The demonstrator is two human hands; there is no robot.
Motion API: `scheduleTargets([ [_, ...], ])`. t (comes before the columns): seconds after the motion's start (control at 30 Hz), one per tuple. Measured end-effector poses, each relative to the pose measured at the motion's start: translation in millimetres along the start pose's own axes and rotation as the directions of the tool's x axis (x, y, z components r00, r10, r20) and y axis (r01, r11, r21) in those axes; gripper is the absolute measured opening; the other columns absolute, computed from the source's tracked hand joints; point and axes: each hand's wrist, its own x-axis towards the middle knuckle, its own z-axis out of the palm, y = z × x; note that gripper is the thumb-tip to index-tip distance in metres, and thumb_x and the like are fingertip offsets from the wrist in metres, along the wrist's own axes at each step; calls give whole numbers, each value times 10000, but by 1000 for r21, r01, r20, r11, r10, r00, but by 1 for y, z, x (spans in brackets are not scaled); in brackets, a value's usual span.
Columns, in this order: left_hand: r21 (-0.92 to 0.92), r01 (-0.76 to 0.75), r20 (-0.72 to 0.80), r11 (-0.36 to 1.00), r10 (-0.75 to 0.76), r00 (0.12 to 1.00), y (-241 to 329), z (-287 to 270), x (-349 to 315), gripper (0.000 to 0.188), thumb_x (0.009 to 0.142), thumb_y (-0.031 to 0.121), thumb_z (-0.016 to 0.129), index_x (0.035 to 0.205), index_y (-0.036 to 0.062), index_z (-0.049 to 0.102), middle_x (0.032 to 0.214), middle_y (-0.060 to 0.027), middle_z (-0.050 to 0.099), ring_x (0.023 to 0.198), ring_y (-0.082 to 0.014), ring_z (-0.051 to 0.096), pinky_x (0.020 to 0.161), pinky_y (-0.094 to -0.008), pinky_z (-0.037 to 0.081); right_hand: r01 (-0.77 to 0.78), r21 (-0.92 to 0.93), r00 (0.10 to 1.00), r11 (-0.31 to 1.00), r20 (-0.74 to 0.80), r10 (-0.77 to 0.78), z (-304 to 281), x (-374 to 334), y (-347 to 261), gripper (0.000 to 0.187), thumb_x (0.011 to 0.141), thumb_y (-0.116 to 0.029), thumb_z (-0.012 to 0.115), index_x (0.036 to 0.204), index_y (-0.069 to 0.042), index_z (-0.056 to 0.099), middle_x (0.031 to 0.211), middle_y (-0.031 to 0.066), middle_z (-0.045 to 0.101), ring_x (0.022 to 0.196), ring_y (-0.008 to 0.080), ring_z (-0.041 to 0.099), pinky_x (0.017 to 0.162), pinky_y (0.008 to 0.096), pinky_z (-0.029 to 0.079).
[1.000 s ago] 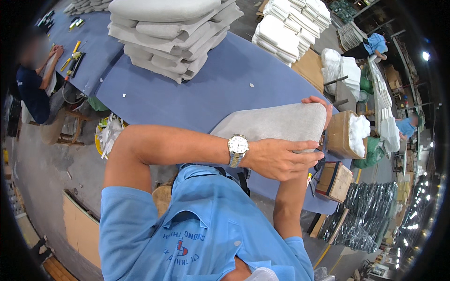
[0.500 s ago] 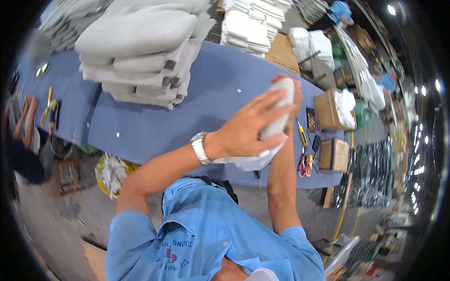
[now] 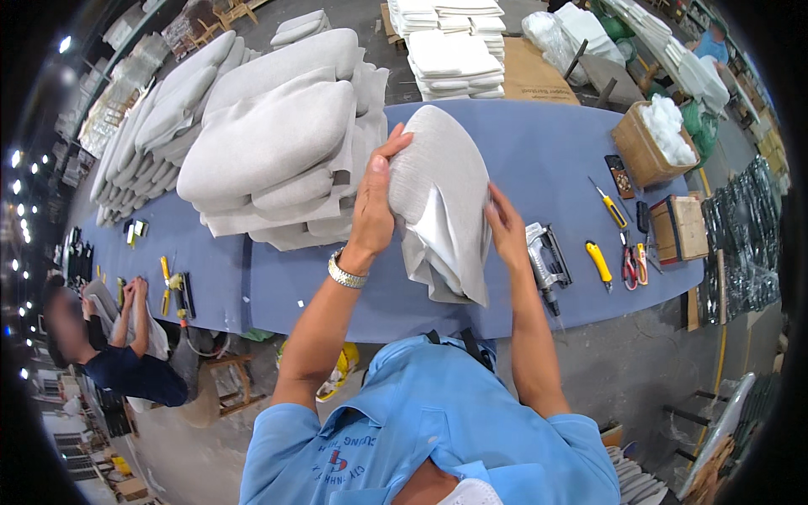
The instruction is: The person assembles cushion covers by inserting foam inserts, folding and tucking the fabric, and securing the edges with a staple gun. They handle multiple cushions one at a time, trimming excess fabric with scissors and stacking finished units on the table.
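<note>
A grey fabric-covered seat cushion point(image 3: 442, 160) is held up over the blue table, its rounded broad face toward me. Loose grey cloth hangs from its lower end, with white lining point(image 3: 434, 227) showing through a gap in the folds. My left hand point(image 3: 374, 202), a metal watch on its wrist, grips the left edge with thumb and fingers. On the opposite edge, the fingers of my right hand point(image 3: 507, 227) are closed against the cloth. To the left rises a pile of similar grey cushions point(image 3: 269, 151). Beside my right forearm lies a staple gun point(image 3: 549, 261).
On the right of the blue table point(image 3: 362, 311) lie a yellow cutter point(image 3: 598, 265), a screwdriver point(image 3: 608, 204), red-handled scissors point(image 3: 629, 268) and a phone point(image 3: 619, 176). A carton of white stuffing point(image 3: 661, 139) stands behind. A co-worker point(image 3: 126, 362) sits at the left.
The cushion has turned from edge-on to broad face toward me and moved left. My left hand has shifted from across it to its left edge. The view has swung too.
</note>
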Motion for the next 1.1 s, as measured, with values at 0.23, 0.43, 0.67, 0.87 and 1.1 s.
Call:
scheduleTargets([
  [0.23,308,6,-132,951,37,991,-5,-6,13,593,1131,424,268,1411,-21,543,1542,-235,474,1395,-332,501,1180,-414,353,-434,-1,900,901,-32,434,-10,-139,116,449,1051,-370,570,1364,-55,636,1244,112,706,1132,221,655,951,346,518],
  [0.43,556,-247,-16,794,307,952,-18,2,48,425,1064,232,407,1334,-12,627,1284,-218,657,1154,-338,637,1003,-421,479,-629,431,737,646,67,673,-49,-138,115,606,1089,-554,383,1419,-95,599,1385,71,591,1238,228,556,961,365,505],
  [0.67,696,-60,-33,716,114,993,23,-11,-31,459,1027,235,379,1006,-16,763,1121,-147,680,1156,-289,585,1123,-443,347,-510,783,758,355,215,616,-55,-97,130,585,1087,-528,376,1484,-115,498,1404,86,624,1243,225,632,1065,402,499],
  [0.87,-144,359,-554,922,-376,743,10,-18,-172,601,1096,404,354,1464,-47,504,1668,-167,283,1497,-322,353,1234,-466,284,-561,661,804,498,294,516,-76,-86,117,507,1069,-362,474,1502,-98,486,1442,56,581,1296,185,563,1096,386,452],
  [1.1,-712,540,-444,449,-883,150,-57,-24,-367,683,1037,522,539,1482,9,469,1469,-183,558,1330,-341,561,1136,-453,434,-723,571,681,389,497,537,-90,-98,149,629,940,-164,556,1551,-90,425,1440,97,570,1320,239,534,1110,406,426],
])
